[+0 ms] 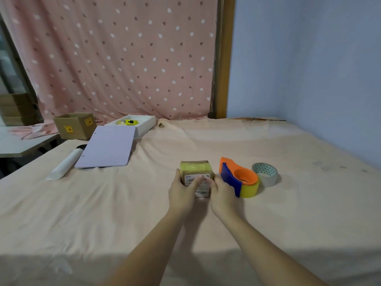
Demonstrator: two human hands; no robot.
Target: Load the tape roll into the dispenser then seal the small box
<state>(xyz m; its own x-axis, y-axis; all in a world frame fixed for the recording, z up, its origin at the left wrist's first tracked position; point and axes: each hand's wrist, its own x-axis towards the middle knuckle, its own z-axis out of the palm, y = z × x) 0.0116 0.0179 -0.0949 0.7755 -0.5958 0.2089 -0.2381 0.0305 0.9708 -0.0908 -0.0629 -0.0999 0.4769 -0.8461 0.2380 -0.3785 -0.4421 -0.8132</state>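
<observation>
Fingers (198,180) on small box (195,169), dispenser (239,177) just beside, tape roll (265,174) beyond.

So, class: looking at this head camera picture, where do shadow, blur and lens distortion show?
Head view: a broad shadow darkens the peach bedsheet along the bottom edge; the fingers on the small yellow-taped cardboard box are motion-blurred; the wide lens bends the wooden door frame; the orange and blue tape dispenser looks fairly sharp.

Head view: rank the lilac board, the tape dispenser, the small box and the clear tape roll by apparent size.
1. lilac board, though farther away
2. tape dispenser
3. small box, partly hidden by both hands, so close to the dispenser; unsure
4. clear tape roll
</observation>
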